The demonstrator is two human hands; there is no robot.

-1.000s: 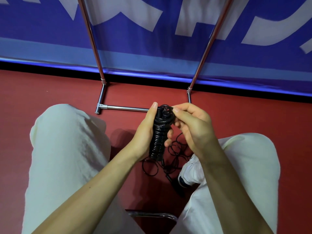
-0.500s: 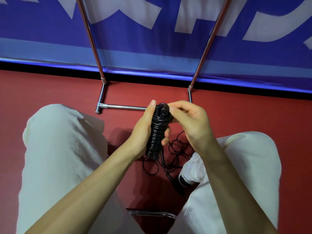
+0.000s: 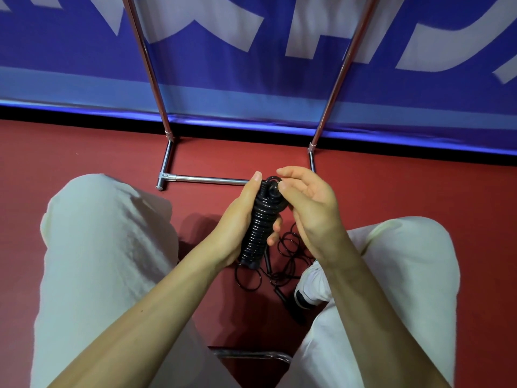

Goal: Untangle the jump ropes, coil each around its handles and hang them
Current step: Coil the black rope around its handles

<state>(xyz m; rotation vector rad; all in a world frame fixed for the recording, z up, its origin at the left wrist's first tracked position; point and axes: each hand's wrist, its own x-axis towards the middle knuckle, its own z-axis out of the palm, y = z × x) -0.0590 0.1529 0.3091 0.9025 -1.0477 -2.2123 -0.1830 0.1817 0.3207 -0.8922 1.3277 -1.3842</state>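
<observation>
A black jump rope (image 3: 258, 228) is wound in tight coils around its handles, standing roughly upright between my knees. My left hand (image 3: 239, 222) grips the coiled bundle from the left, thumb up along its top. My right hand (image 3: 305, 208) is at the bundle's top end, its fingertips pinching the small black rope loop there. A second black jump rope (image 3: 282, 264) lies tangled in loose loops on the red floor below my hands.
A chrome hanging rack (image 3: 207, 179) stands just ahead on the red floor, its two uprights rising past a blue banner (image 3: 251, 65). My knees in pale trousers flank the hands. A white shoe (image 3: 310, 287) sits by the loose rope. A chair's metal bar (image 3: 251, 355) lies below.
My right hand's fingers have opened out and lifted slightly at the top of the coil, working the end loop. The left hand still holds the bundle.
</observation>
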